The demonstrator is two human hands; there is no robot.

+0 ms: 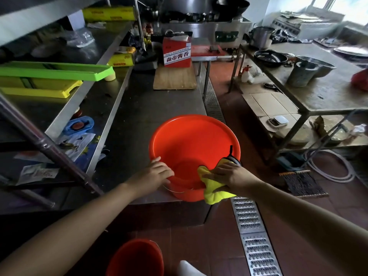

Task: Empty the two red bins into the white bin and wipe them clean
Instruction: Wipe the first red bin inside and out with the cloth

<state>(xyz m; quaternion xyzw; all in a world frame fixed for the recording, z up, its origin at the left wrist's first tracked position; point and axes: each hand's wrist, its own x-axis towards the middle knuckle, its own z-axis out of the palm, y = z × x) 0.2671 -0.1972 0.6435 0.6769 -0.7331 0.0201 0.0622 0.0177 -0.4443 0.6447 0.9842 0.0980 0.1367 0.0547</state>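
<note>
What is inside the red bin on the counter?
The red bin looks empty; its floor shows bare. Only part of the yellow cloth, pressed on the near rim by the right hand, hangs inside. The wall behind that cloth is hidden.
</note>
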